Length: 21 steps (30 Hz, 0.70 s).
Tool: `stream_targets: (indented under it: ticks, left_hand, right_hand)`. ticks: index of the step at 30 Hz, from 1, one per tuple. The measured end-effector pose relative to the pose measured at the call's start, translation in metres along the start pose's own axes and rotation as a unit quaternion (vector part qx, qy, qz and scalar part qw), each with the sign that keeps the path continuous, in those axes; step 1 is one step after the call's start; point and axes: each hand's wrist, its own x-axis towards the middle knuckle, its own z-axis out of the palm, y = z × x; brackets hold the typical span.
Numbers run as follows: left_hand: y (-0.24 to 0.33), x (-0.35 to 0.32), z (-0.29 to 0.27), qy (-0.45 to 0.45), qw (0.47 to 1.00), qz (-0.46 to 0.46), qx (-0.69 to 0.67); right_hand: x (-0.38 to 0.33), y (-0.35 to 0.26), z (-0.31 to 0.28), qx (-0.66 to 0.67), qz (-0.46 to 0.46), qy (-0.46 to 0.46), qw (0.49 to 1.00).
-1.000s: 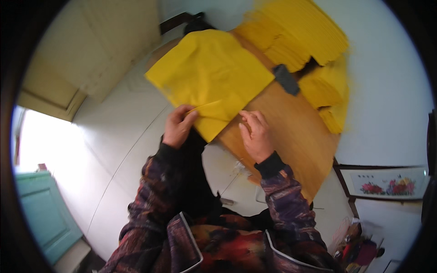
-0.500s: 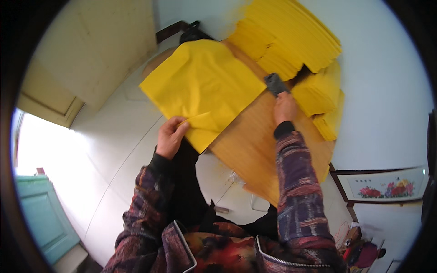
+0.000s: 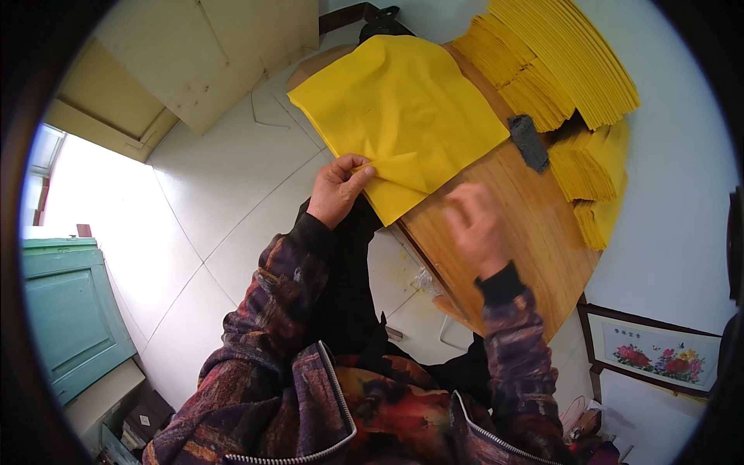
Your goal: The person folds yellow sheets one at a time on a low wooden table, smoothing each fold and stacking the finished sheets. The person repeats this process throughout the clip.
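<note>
**Yellow sheet pinched at the table's near edge**

While the left hand (image 3: 341, 188) pinches a folded-up corner of a yellow sheet (image 3: 395, 116) between thumb and fingers, the right hand (image 3: 474, 229) hovers blurred above the wooden table (image 3: 527, 225), holding nothing, its fingers loosely curled. Overhanging the table's near-left edge, the sheet lies just left of the right hand, its long axis running from the near edge toward the far-left corner. Stacks of yellow sheets (image 3: 566, 62) crowd the far-right edge beside a dark grey block (image 3: 528, 142).
</note>
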Motion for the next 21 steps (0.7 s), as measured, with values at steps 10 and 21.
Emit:
stream_targets:
  ticks: [10, 21]
  left_hand:
    - [0.001, 0.000, 0.001, -0.003, 1.000, 0.005, -0.012]
    - [-0.003, 0.000, -0.002, -0.017, 1.000, 0.008, -0.010]
  right_hand:
    - [0.020, -0.035, 0.028, -0.057, -0.086, -0.035, 0.994]
    - [0.027, -0.032, 0.027, 0.011, -0.082, -0.028, 0.996]
